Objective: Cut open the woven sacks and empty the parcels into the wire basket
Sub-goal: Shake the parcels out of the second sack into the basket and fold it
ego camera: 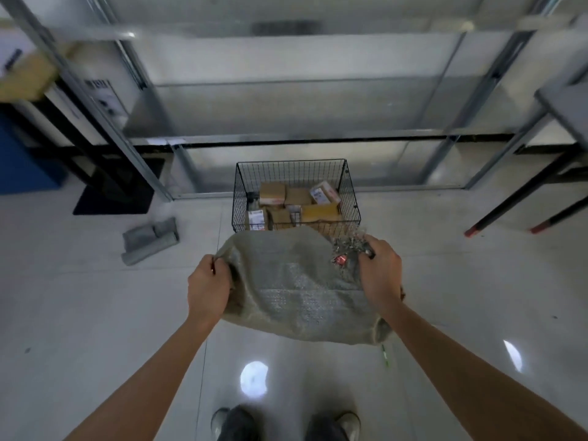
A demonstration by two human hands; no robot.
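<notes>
I hold a grey-green woven sack [296, 288] spread out in front of me, just short of the black wire basket [241, 189]. My left hand [208, 288] grips the sack's left edge. My right hand [378, 275] grips its frayed right corner together with a small dark object I cannot identify. A red tag [341, 259] shows near that corner. The basket stands on the floor and holds several brown cardboard parcels [297, 203]. The sack's far edge overlaps the basket's near rim.
Folded grey sacks [151, 240] lie on the white floor to the left. Metal shelving uprights [144, 144] stand behind the basket, with a blue bin [22, 154] far left and black table legs [521, 202] at right. My shoes [286, 424] are at the bottom.
</notes>
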